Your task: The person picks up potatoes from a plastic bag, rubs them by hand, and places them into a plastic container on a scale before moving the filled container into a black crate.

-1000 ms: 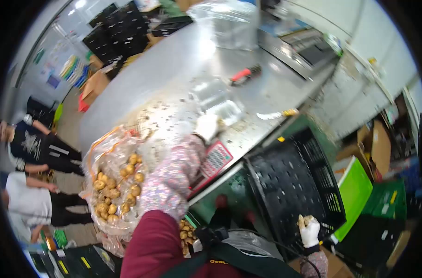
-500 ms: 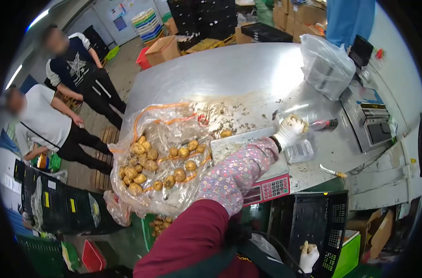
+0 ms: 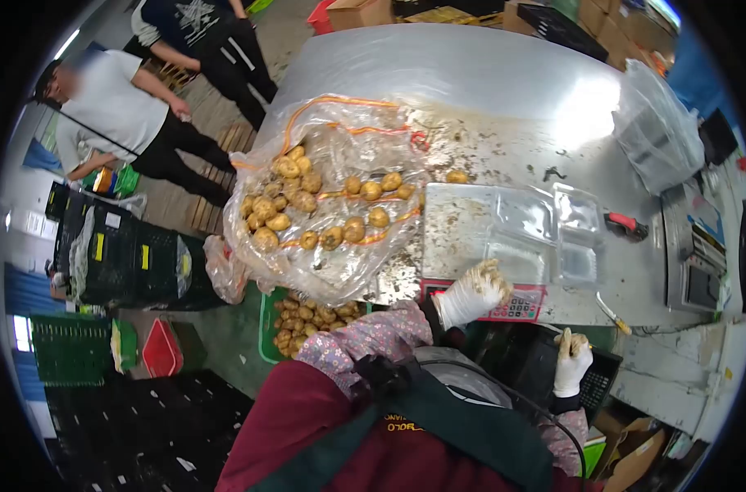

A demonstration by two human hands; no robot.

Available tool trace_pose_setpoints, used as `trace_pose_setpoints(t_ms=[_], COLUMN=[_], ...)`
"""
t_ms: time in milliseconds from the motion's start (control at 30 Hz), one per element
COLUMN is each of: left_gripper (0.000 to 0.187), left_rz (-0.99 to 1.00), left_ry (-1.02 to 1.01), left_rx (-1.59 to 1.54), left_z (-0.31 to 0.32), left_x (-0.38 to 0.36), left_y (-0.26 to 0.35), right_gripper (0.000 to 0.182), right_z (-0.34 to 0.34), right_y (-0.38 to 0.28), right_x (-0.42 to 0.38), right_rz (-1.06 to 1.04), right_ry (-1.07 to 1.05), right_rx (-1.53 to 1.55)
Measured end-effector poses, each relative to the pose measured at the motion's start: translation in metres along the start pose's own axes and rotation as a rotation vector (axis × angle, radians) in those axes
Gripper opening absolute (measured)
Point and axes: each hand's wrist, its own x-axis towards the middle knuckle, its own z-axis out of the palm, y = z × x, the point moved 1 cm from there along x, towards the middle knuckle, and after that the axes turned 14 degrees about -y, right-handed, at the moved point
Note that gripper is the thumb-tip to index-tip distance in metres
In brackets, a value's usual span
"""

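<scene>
My left hand (image 3: 474,293), in a white glove with soiled fingertips, hovers over the red keypad (image 3: 520,303) at the near edge of a flat scale (image 3: 455,238). Its fingers are curled together, and nothing shows in them. Clear plastic trays (image 3: 525,215) rest on the scale and beside it to the right. My right hand (image 3: 571,365), also gloved, is held low by a black crate (image 3: 607,373); its half-bent fingers stand slightly apart, with nothing visible in them. Left of the scale, potatoes (image 3: 266,209) lie on an opened clear plastic bag (image 3: 348,271).
A knife (image 3: 613,313) lies at the table's near right edge, with a red-and-black-handled tool (image 3: 627,225) behind it. More potatoes fill a green crate (image 3: 266,328) below the table. Two people stand to the left. A bag of trays (image 3: 656,123) sits back right.
My left hand has drawn back from the clear trays toward my body, now above the keypad. My right hand is raised somewhat higher in view. The view has tilted downward.
</scene>
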Motion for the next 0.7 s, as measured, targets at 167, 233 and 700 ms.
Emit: trace_pose_setpoints(t_ms=[167, 233, 700], left_gripper=[0.041, 0.037, 0.117], left_rz=[-0.253, -0.539, -2.04], left_ry=[0.353, 0.336, -0.094], left_rx=[-0.324, -0.229, -0.133], left_z=[-0.05, -0.06, -0.114], left_x=[-0.068, -0.127, -0.482], left_y=[-0.04, -0.101, -0.31], right_gripper=[0.018, 0.014, 0.058], right_z=[0.01, 0.018, 0.366], right_y=[-0.031, -0.065, -0.414], right_x=[0.048, 0.076, 0.316], right_rz=[-0.068, -0.038, -0.881], right_ry=[-0.027, -0.118, -0.615], right_rx=[0.009, 0.188, -0.091])
